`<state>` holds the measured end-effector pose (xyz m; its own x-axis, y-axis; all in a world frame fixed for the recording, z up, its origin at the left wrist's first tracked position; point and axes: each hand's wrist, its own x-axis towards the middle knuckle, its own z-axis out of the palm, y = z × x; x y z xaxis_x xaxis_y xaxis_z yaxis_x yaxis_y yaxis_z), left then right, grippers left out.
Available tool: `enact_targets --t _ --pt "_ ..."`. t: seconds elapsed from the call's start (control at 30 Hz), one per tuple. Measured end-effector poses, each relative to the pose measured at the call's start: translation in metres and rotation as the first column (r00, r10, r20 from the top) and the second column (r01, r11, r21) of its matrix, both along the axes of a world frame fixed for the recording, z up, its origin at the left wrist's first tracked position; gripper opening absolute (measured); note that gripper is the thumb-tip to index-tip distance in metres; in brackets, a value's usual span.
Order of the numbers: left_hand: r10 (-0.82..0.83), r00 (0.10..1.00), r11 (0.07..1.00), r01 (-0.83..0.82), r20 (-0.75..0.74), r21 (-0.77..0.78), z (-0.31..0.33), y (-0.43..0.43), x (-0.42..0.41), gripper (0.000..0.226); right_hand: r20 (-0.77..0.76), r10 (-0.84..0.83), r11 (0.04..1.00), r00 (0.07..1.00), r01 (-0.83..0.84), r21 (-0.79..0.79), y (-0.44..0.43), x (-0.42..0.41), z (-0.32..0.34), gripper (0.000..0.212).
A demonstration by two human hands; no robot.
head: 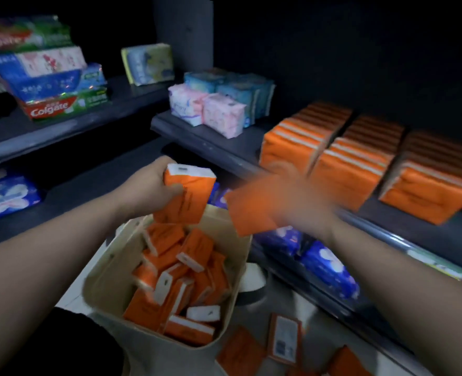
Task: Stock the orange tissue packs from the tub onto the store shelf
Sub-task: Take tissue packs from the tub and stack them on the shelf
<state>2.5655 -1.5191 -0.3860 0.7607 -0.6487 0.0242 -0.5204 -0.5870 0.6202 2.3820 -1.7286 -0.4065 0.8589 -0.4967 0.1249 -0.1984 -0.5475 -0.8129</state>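
Above the tub, the left hand is gripping an upright orange pack, fingers clamped round its sides. The right hand is blurring out beside it with a second pack against it, finger state unclear. More packs are lying jumbled in the tub, with three rows standing on the shelf to the right.

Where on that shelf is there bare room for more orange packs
Bare shelf lies between the pink tissue packs and the left orange row, and along the front lip. The three orange rows stand crowded together. The tub is packed.
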Motion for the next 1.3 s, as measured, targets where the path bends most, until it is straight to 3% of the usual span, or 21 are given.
enact_targets --t 0.2,0.33,0.43,0.57,0.73,0.93,1.13,1.3 --pt "-0.158 0.987 0.978 0.162 0.033 -0.132 0.032 -0.073 -0.057 0.055 0.132 -0.137 0.988 0.982 0.145 -0.05 -0.058 -0.085 0.049 0.052" --pt "-0.273 0.959 0.946 0.252 -0.078 -0.206 0.058 -0.122 -0.101 0.069 0.231 -0.326 0.943 0.917 0.332 0.012 -0.094 -0.151 0.07 0.038" --pt "-0.329 0.944 0.925 0.319 -0.016 -0.206 0.072 -0.156 -0.133 0.076 0.267 -0.428 0.901 0.863 0.431 0.052 -0.116 -0.194 0.08 0.034" --pt "-0.433 0.9 0.895 0.423 -0.048 -0.146 0.084 -0.202 -0.17 0.068 0.283 -0.531 0.843 0.799 0.532 0.078 -0.138 -0.239 0.087 0.032" --pt "-0.517 0.85 0.85 0.524 0.102 -0.052 0.088 -0.256 -0.21 0.037 0.3 -0.636 0.763 0.711 0.639 0.102 -0.158 -0.275 0.091 0.031" --pt "-0.623 0.773 0.78 0.625 0.119 0.024 0.061 -0.309 -0.225 0.039 0.272 -0.698 0.709 0.662 0.693 0.134 -0.18 -0.297 0.082 0.037" --pt "-0.685 0.67 0.726 0.661 0.286 0.189 0.035 -0.335 -0.225 0.05 0.265 -0.702 0.706 0.66 0.692 0.147 -0.19 -0.3 0.072 0.036" --pt "-0.662 0.683 0.745 0.642 0.308 0.179 0.025 -0.346 -0.218 0.041 0.256 -0.679 0.732 0.688 0.659 0.172 -0.191 -0.302 0.063 0.032"
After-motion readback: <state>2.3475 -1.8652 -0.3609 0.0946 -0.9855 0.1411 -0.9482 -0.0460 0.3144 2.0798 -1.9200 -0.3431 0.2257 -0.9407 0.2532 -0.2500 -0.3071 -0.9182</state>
